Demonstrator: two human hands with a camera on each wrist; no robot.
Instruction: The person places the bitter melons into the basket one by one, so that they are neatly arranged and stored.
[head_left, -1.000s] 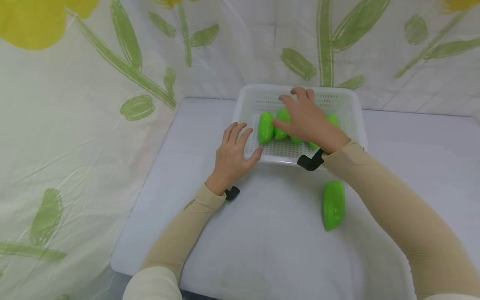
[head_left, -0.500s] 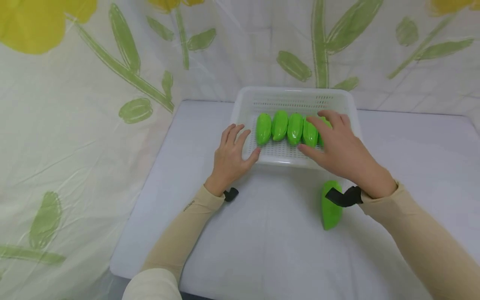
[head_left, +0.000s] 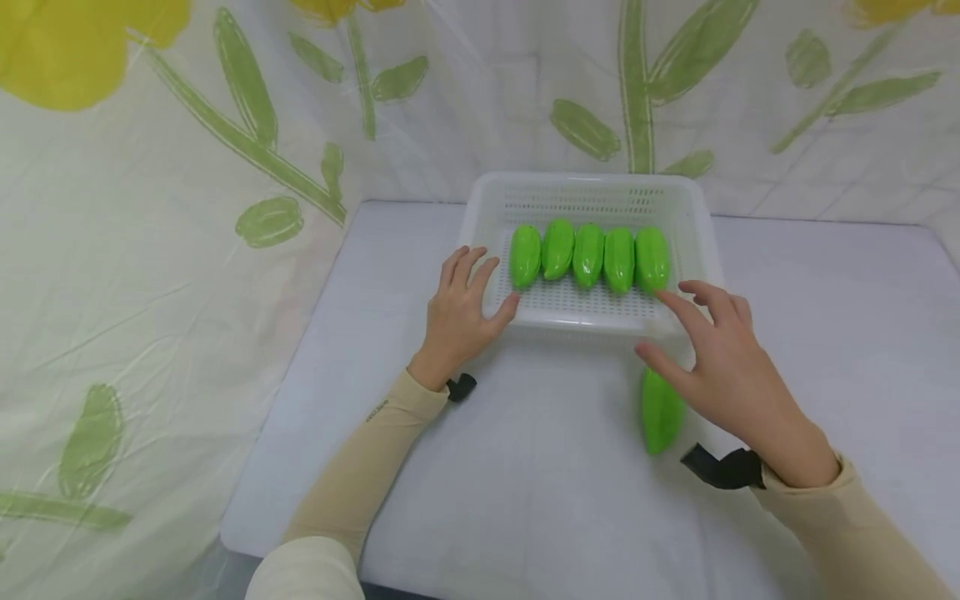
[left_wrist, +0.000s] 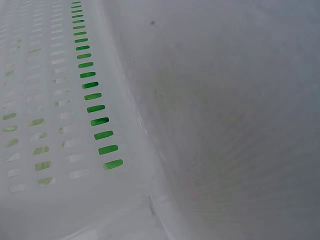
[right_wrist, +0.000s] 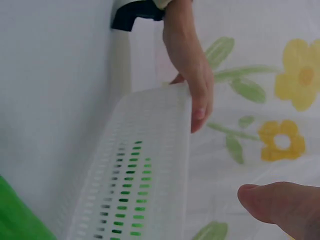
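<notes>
Inside the white plastic basket, several glossy green, elongated, ridged vegetable-like pieces lie side by side in a row. Another such green piece lies on the table in front of the basket. My left hand rests at the basket's front left corner, fingers spread and lightly bent; the right wrist view also shows this left hand touching the rim. Over the upper end of the loose green piece, my right hand has its thumb and fingers apart and holds nothing; the thumb partly hides that piece.
A white-covered table lies beneath everything. Behind it and to the left hangs a white curtain printed with yellow flowers and green leaves. Black wrist mounts sit under both wrists. The basket's slotted wall fills the left of the left wrist view.
My right hand has moved from above the basket rightward and toward me, over the loose green piece. The row in the basket is now uncovered. My left hand stays in place.
</notes>
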